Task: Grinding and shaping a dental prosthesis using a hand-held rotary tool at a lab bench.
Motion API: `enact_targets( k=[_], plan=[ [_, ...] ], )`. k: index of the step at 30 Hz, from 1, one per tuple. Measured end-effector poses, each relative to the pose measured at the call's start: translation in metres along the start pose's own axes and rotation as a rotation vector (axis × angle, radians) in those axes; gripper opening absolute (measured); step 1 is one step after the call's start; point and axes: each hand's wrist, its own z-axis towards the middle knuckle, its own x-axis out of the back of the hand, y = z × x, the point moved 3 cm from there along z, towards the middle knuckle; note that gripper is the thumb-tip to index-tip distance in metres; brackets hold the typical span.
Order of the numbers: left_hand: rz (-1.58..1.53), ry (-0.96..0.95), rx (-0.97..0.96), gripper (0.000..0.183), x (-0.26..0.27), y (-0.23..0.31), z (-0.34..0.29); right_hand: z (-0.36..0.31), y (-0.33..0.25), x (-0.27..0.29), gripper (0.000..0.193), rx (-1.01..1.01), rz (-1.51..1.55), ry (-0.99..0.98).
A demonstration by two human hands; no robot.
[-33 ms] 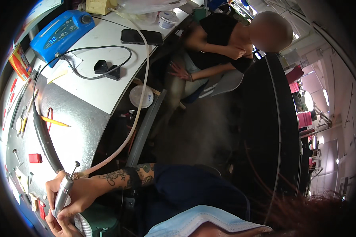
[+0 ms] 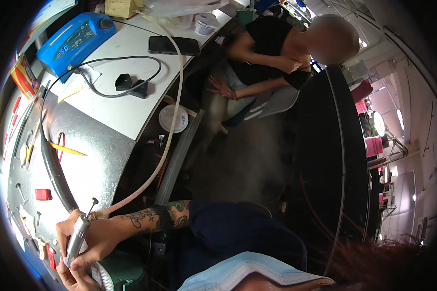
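My right hand, at the end of a tattooed forearm, is closed around a silver-grey pen-shaped handpiece tilted downward. A thin pin with a dark round head sticks up by its upper end. Below, my left hand is partly cut off by the lower edge. Its fingers pinch together at the handpiece's tip, and what they hold is too small and covered to name. A thick black cable sleeve and a pale hose both run to my right hand.
On the metal bench lie a yellow pointed tool, a red block and several small tools. A blue control box, black stand and phone rest farther back. Another person sits beyond the bench.
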Motion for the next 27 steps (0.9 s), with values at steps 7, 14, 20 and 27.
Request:
enact_targets(
  k=[7,14,20,27],
  plan=[
    [0.001,-0.055,0.001,0.04,-0.013,0.072,0.005,0.001,-0.005,0.0,0.03,-0.009,0.033,0.007],
    [-0.037,-0.133,0.02,0.04,-0.018,0.102,0.011,0.003,-0.009,0.0,0.03,-0.015,0.026,-0.004],
    [-0.095,-0.206,0.041,0.039,-0.021,0.123,0.011,0.001,-0.014,0.0,0.03,0.01,0.012,-0.015],
    [-0.021,-0.387,-0.155,0.015,0.005,0.104,0.014,-0.01,-0.045,0.03,0.023,0.127,-0.088,0.013]
  ],
)
